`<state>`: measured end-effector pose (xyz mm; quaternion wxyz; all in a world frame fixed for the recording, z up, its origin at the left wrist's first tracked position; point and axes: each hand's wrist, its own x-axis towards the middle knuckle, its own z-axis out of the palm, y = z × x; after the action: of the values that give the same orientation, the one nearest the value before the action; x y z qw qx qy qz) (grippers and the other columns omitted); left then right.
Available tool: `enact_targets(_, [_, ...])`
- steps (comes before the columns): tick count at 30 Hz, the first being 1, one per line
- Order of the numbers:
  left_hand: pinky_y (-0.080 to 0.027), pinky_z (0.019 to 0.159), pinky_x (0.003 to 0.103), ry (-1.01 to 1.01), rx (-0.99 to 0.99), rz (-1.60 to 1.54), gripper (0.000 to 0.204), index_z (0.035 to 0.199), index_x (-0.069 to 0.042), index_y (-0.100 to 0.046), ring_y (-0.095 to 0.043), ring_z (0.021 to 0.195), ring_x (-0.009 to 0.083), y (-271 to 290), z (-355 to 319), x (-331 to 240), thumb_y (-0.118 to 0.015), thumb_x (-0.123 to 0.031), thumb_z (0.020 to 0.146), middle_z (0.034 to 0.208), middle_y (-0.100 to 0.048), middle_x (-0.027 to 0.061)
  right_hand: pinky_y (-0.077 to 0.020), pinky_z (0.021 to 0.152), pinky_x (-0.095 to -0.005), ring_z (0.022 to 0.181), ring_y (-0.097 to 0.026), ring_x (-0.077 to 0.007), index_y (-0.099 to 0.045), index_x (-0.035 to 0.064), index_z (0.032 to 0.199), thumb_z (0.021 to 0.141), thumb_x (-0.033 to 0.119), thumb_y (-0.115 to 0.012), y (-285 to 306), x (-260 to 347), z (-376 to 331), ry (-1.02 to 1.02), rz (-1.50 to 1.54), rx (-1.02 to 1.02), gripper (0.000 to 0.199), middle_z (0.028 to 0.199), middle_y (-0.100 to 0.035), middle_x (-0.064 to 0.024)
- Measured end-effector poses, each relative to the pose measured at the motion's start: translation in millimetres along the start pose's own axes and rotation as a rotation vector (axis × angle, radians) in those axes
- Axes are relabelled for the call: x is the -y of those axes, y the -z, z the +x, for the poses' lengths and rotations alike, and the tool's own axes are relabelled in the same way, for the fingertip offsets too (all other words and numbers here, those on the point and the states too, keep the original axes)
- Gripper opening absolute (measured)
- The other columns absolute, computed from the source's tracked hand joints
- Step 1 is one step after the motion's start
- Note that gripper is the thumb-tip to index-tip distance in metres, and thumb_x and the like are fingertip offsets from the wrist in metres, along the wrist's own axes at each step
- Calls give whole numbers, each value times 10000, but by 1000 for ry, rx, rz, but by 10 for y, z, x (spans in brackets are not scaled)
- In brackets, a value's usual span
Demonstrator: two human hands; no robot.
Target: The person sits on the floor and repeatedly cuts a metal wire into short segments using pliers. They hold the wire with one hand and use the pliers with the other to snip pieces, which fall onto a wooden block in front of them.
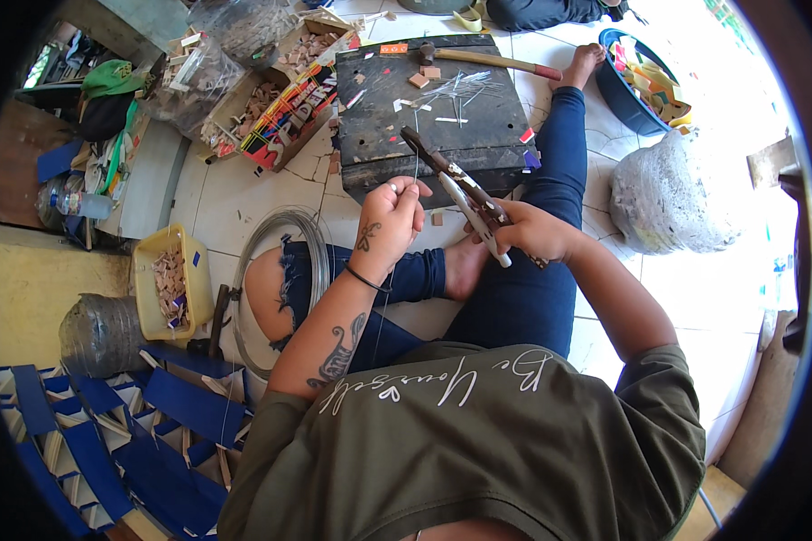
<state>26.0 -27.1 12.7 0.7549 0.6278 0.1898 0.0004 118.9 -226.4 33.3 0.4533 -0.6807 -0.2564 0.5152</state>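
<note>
My left hand [394,216] is closed, its fingertips pinching a thin metal wire [417,169] that runs up to the tool's jaws. Gripped in my right hand [537,233] is a pair of long-handled pliers [456,180], dark with chipped white patches and one pale handle. Its jaws point up and left over the near edge of a black wooden block [370,144]. Cut wire pieces [465,88] lie scattered on top of that block. A coil of wire [320,270] loops beside my left knee, below my left forearm.
A hammer [487,59] lies across the block's far side near small wooden pieces [419,80]. Left stand a printed carton [289,117] and a yellow tub [202,270] of wood pieces. Blue pieces [176,401] pile lower left. A blue basin [615,90] and wrapped bundle [677,194] stand right.
</note>
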Motion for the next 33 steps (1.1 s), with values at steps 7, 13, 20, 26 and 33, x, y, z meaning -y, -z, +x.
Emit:
enact_targets(7, [-310,395,185,8,39,32,202,883,-8,-568,-397,433,36,9,7,2,-408,-119,936,534,-471,-12,-435,811,-273,929,-546,-170,-459,-8,1219,710,63,-505,28,-212,116,25,65,-14,516,1044,-583,-113])
enact_targets(13, [-300,388,186,10,25,-1,202,884,-5,-565,-387,428,35,5,15,-5,-406,-117,937,531,-467,-13,-437,822,-283,942,-556,-177,-437,-16,1238,703,29,-498,48,-150,71,-9,6,5,540,1060,-584,-120])
enact_targets(20, [-290,373,186,-5,40,3,211,884,1,-562,-374,406,35,21,31,1,-400,-121,941,522,-462,-6,-427,821,-286,888,-550,-171,-514,-13,1132,699,121,-513,16,-194,61,46,94,-3,453,972,-593,-96])
enact_targets(26, [-323,378,186,10,92,-9,216,936,8,-546,-405,396,49,53,70,-2,-391,-142,946,547,-516,25,-432,801,-281,834,-565,-172,-540,-20,1030,696,137,-540,18,-259,131,-23,77,9,368,878,-603,-98])
enact_targets(33, [-401,416,188,54,41,50,235,983,35,-528,-478,415,81,74,-63,135,-422,-171,943,671,-592,104,-447,654,-277,704,-550,-163,-525,-13,963,688,119,-553,0,-282,197,5,12,-254,306,758,-570,-87])
